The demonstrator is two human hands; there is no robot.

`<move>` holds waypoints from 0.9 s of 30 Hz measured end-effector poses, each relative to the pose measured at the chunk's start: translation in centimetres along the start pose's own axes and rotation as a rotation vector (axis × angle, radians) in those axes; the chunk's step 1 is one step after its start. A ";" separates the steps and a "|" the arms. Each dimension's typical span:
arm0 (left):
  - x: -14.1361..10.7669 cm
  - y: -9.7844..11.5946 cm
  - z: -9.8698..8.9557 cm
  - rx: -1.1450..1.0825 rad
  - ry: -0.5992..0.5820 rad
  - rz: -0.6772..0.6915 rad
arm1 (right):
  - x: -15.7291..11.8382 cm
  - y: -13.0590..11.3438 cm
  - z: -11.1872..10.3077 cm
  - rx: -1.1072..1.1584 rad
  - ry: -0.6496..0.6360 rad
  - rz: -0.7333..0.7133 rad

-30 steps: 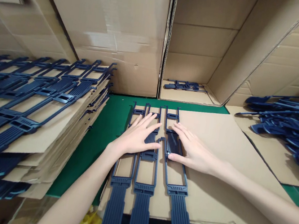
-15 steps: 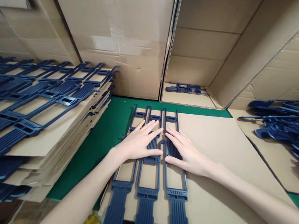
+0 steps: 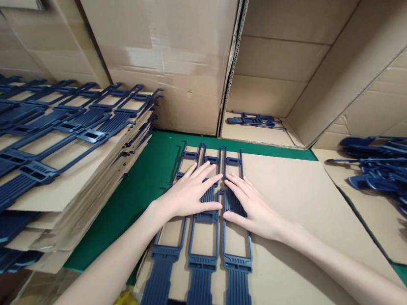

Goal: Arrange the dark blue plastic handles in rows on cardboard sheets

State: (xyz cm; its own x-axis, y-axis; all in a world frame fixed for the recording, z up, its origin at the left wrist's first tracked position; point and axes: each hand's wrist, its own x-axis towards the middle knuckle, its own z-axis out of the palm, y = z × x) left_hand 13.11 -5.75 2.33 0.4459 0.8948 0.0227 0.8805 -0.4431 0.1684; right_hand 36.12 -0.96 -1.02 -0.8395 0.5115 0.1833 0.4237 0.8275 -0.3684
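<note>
Several dark blue plastic frames with ribbed ends lie in rows on a cardboard sheet (image 3: 293,203). My left hand (image 3: 189,190) rests with fingers spread over the left and middle columns. Beside it, my right hand (image 3: 254,208) lies with fingers apart on the right column, its thumb near my left thumb. Below my hands, a left part (image 3: 157,285), a middle part (image 3: 201,291) and a right part (image 3: 240,295) reach over the sheet's front edge. My palms hide portions of the frames.
Cardboard sheets layered with blue parts (image 3: 74,176) form a high stack at the left. An open cardboard box (image 3: 274,60) stands behind, with parts inside. At the right lies a heap of blue parts (image 3: 390,170).
The front end of the right part has swung slightly left, and the middle part's has shifted slightly right. Both hands have stayed almost in place.
</note>
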 end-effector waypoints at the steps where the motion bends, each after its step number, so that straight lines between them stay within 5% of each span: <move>1: 0.0 0.0 0.0 0.000 -0.001 0.001 | 0.0 0.0 0.0 0.000 0.000 0.000; 16: -0.1 -0.3 0.2 0.006 0.012 0.002 | 0.5 -0.1 -0.1 -0.002 0.005 -0.025; 19: -0.1 -0.3 0.2 0.013 0.011 -0.006 | 0.1 0.4 -2.7 -0.058 -0.010 -0.057; 22: -0.1 -0.4 0.3 0.013 0.016 -0.015 | -1.4 2.2 -7.1 -0.119 0.034 0.059; 27: -0.1 -0.6 0.3 0.020 0.020 -0.019 | -6.4 11.0 -13.2 -0.331 0.143 0.394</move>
State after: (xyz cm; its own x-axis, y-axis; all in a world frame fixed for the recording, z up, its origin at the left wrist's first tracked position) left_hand 12.62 -5.60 1.95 0.4260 0.9039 0.0390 0.8919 -0.4268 0.1497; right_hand 50.63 7.99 5.78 -0.5505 0.8054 0.2199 0.8013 0.5836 -0.1315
